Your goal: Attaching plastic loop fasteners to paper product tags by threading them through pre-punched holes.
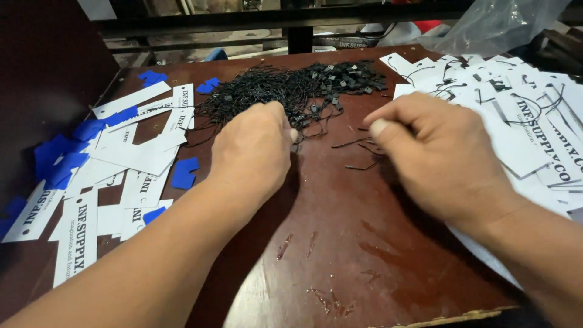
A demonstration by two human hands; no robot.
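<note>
Left hand point(252, 149): curled up tight, with the fingertips pinched together at the near edge of the black string pile point(291, 91). Too small to tell if a string sits in the pinch. Right hand point(425, 152): closed too, thumb pressed on the bent fingers, a bit blurry. Cannot tell if anything is held inside.

Between the two hands, toward twelve o'clock: a few loose strings point(358, 152), lying alone on the brown table point(364, 255), just beside the right thumb.

At twelve o'clock from the hands: the big tangled pile, with little black clasps mixed in on its far right side.

At three o'clock: a wide spread of white tags point(528, 121), some with strings already through them. At nine o'clock: more white tags point(139, 158), no strings on these, mixed with small blue cards point(61, 158). At one o'clock, far off: a clear plastic bag point(492, 24).

Looks like picking single strings out of the tangle. Calls for a soft, small pinch on just one string, and a slow pull, so as not to drag a clump along.
</note>
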